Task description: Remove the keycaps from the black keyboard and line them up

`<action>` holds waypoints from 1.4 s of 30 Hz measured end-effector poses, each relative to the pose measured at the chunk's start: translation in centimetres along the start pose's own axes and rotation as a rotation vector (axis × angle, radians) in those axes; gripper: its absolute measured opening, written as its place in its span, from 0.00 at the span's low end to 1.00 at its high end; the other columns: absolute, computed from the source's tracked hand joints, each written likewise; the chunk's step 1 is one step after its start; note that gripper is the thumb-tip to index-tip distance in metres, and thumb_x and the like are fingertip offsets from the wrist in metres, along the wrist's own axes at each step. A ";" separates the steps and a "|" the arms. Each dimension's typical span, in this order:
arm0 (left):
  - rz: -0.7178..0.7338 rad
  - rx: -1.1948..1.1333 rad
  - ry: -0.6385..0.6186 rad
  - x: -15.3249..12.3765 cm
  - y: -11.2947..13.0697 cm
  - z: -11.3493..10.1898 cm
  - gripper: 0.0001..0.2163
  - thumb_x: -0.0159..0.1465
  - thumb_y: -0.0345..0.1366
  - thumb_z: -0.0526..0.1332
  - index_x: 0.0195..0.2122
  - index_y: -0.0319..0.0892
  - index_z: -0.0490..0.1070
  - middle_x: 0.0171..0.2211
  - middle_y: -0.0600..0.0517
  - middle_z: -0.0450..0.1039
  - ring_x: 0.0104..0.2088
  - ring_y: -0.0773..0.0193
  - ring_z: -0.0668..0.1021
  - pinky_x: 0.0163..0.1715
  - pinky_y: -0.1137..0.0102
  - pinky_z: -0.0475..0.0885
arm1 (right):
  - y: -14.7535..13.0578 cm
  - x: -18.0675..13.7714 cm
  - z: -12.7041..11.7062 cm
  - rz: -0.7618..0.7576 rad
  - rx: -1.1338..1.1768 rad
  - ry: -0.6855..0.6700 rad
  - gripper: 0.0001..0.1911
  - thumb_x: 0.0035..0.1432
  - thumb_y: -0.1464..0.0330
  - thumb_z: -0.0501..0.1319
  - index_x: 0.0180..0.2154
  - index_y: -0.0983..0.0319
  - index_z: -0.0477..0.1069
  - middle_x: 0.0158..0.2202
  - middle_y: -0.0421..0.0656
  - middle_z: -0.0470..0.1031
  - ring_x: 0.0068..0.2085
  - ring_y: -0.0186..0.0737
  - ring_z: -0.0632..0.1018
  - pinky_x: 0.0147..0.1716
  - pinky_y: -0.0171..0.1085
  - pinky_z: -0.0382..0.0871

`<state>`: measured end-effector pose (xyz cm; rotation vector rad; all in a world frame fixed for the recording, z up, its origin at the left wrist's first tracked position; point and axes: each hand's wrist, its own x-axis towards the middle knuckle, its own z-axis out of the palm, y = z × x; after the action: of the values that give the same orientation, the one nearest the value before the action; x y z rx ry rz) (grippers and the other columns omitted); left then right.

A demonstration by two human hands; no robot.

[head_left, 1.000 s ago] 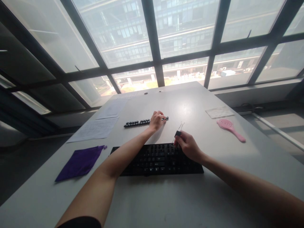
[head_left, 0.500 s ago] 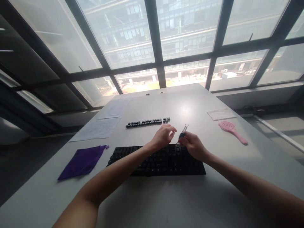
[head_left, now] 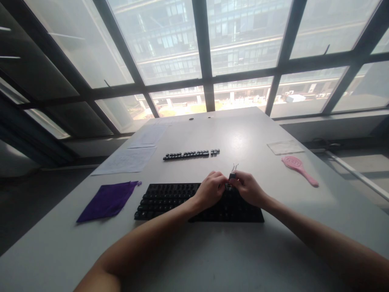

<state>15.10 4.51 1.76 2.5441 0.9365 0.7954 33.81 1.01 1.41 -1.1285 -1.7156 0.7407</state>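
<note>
Wire tool (head_left: 232,176), black in the body, is pinched between the thumb and fingers of my right grip (head_left: 249,189), which is closed on it. On my feed the tool stands roughly upright at the fingertips: two thin prongs rise above the black body, and the lower end points down at the keyboard (head_left: 170,196), towards its upper right part. I cannot make out whether that lower end touches a key.

My left grip (head_left: 212,188) is just beside it, fingers curled, the tips meeting the tool's near side close to the right fingertips. I cannot tell from here whether the left has hold of anything. Both grips are over the keyboard, the left forearm crossing its middle and the right coming in past its right end.

Beyond the keyboard, I have a row of black keycaps (head_left: 196,154) lined up on the tabletop (head_left: 219,255), with a small group set slightly apart at the right end. A purple pouch (head_left: 106,200) lies left of the keyboard; a pink hairbrush (head_left: 293,163) lies well to the right.
</note>
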 end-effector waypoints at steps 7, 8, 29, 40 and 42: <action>0.011 0.023 -0.020 0.0 -0.2 0.2 0.09 0.62 0.23 0.56 0.29 0.43 0.70 0.31 0.50 0.71 0.38 0.59 0.72 0.39 0.66 0.69 | 0.0 0.4 -0.1 -0.007 -0.027 -0.074 0.10 0.62 0.68 0.57 0.28 0.61 0.68 0.25 0.38 0.69 0.28 0.37 0.67 0.28 0.35 0.59; 0.009 0.028 -0.019 0.0 -0.2 0.2 0.09 0.62 0.23 0.56 0.29 0.43 0.70 0.31 0.50 0.71 0.38 0.60 0.72 0.39 0.66 0.69 | 0.0 0.3 -0.1 -0.019 -0.046 -0.084 0.10 0.62 0.68 0.57 0.27 0.61 0.68 0.25 0.38 0.69 0.28 0.37 0.67 0.28 0.35 0.59; 0.046 0.008 -0.063 -0.1 -0.1 0.2 0.05 0.64 0.36 0.66 0.41 0.45 0.74 0.37 0.51 0.75 0.41 0.58 0.74 0.43 0.64 0.70 | 0.8 -0.4 -0.1 -0.036 0.017 0.109 0.10 0.62 0.67 0.57 0.28 0.61 0.71 0.26 0.41 0.73 0.29 0.38 0.72 0.30 0.37 0.64; 0.043 -0.005 0.125 -0.4 0.0 0.2 0.08 0.63 0.40 0.66 0.40 0.44 0.73 0.37 0.50 0.76 0.41 0.59 0.75 0.42 0.64 0.71 | 0.2 -0.4 0.5 -0.060 -0.066 0.133 0.10 0.65 0.66 0.56 0.31 0.60 0.69 0.28 0.41 0.74 0.29 0.38 0.72 0.30 0.37 0.64; 0.055 0.009 0.126 -0.5 0.1 0.2 0.10 0.63 0.40 0.67 0.42 0.44 0.72 0.38 0.50 0.76 0.41 0.59 0.75 0.42 0.64 0.71 | 0.2 -0.5 0.5 -0.026 -0.057 0.122 0.10 0.65 0.65 0.55 0.32 0.60 0.69 0.27 0.40 0.75 0.28 0.37 0.72 0.30 0.36 0.63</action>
<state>14.95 4.06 1.44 2.5625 0.9129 0.9795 33.48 0.67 0.88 -1.1642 -1.6545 0.5977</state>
